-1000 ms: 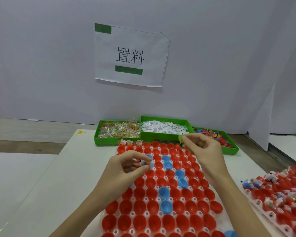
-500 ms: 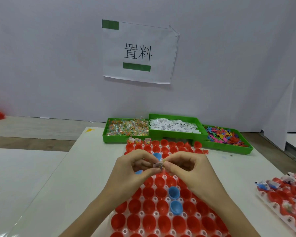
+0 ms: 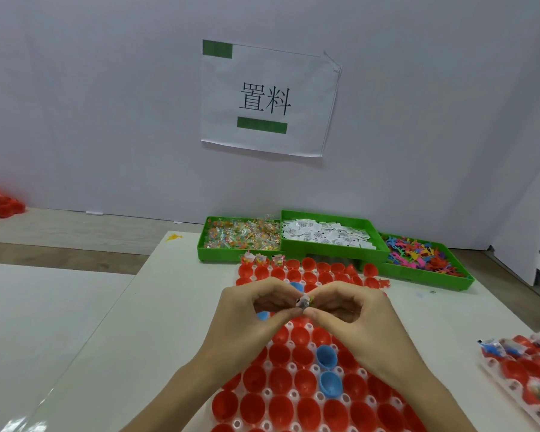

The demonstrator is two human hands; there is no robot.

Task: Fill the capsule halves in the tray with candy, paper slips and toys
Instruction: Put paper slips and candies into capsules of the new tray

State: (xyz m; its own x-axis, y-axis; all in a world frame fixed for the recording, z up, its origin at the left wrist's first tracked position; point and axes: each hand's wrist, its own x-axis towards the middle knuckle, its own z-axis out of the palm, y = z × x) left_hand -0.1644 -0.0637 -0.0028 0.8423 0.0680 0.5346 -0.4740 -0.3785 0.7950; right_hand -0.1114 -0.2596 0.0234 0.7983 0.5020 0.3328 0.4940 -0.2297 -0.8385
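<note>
Head view | left hand [image 3: 247,319] and right hand [image 3: 353,316], apart a second earlier, now brought together, both pinching one small bundle [image 3: 305,301] above the tray [image 3: 289,367] | filling presumably assembled before being dropped into a capsule half [image 3: 326,357].

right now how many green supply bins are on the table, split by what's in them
candy bin: 1
paper slip bin: 1
toy bin: 1
total: 3

Both hands [image 3: 306,319] pinch small item [image 3: 305,301], maybe paper slip.
</note>
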